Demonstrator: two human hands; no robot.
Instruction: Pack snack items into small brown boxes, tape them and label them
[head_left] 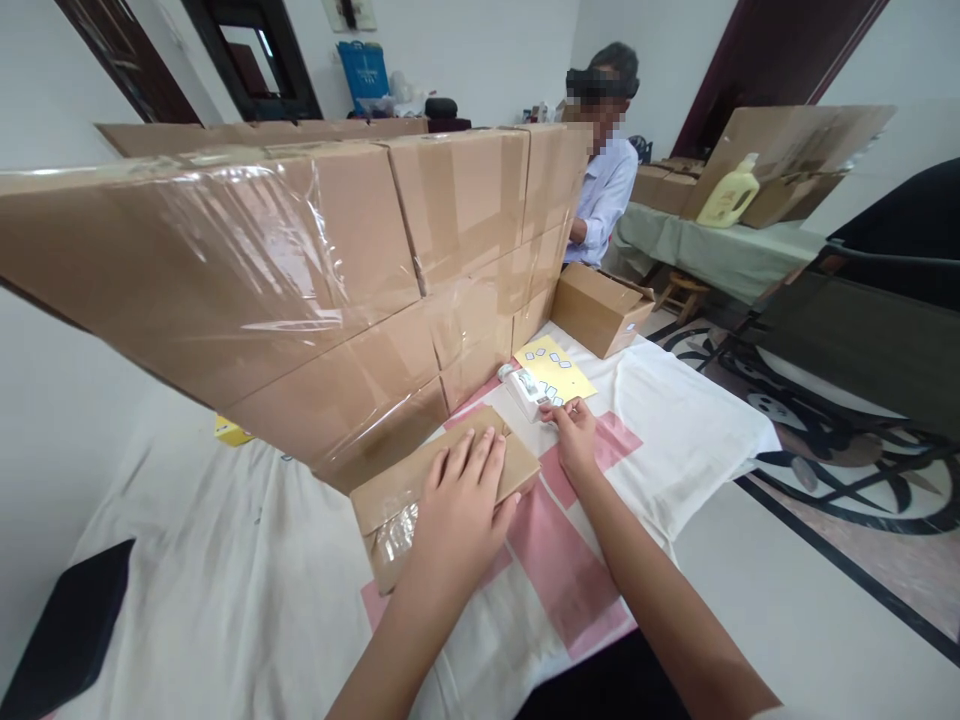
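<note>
My left hand (469, 490) lies flat with fingers stretched across the top of a small closed cardboard box (386, 490), which has clear tape on its near end. My right hand (574, 430) is closed, its fingertips pinching the near end of a small white object with a printed label (523, 390). Its exact kind is hard to make out. Just beyond it lies a yellow sheet (574, 380) with small blue-outlined shapes on it. The box and the white object rest on a cloth with pink and white patches (559, 545).
A tall wall of taped cardboard boxes (360, 240) stands close on the left. Behind the yellow sheet sits another cardboard box (600, 310). A person in a light shirt (606, 195) is beyond the wall. At right are a dark folding chair (885, 330) and a yellow jug (729, 192).
</note>
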